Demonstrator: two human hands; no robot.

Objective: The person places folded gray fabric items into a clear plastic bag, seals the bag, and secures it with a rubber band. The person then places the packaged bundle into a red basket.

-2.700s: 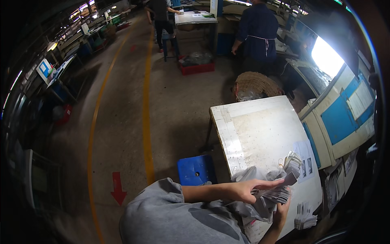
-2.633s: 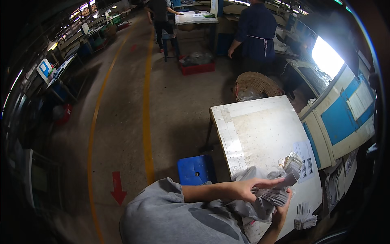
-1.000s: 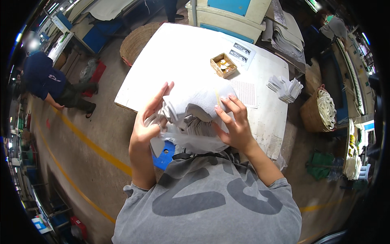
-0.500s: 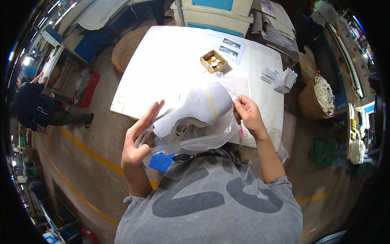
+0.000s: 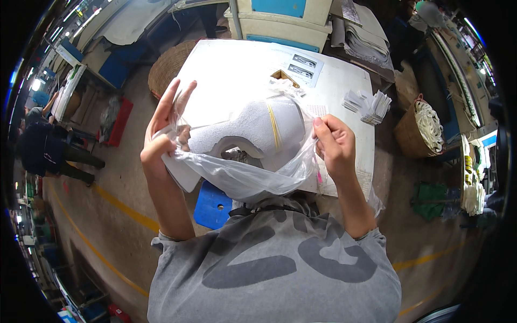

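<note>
Since half a second ago, the left hand has shifted up and outward, and the near edge of the clear plastic bag now spans wide between both hands; more of the blue stool shows below.

Left to right: co-worker in dark clothing, partly lost at the dark rim. Wicker basket, partly covered by the white table. Left hand: two fingers extended upward and apart, thumb against the film; remaining fingers obscured behind plastic, so cannot tell how firmly they close. Pale flat piece hangs just below it.

Banded foam-like bundle: inside the bag mouth, between the hands, over the table's near edge. Long axis roughly crosswise, right end slightly farther from the wearer; narrower end points left, broad end right, concave notch toward the wearer. Yellow bands circle the right part. Underside hidden by film.

Wooden box mostly masked by the bag. Right hand: thumb and curled forefinger pinch the bag's edge. Stacked pale pieces beyond, on the table.
</note>
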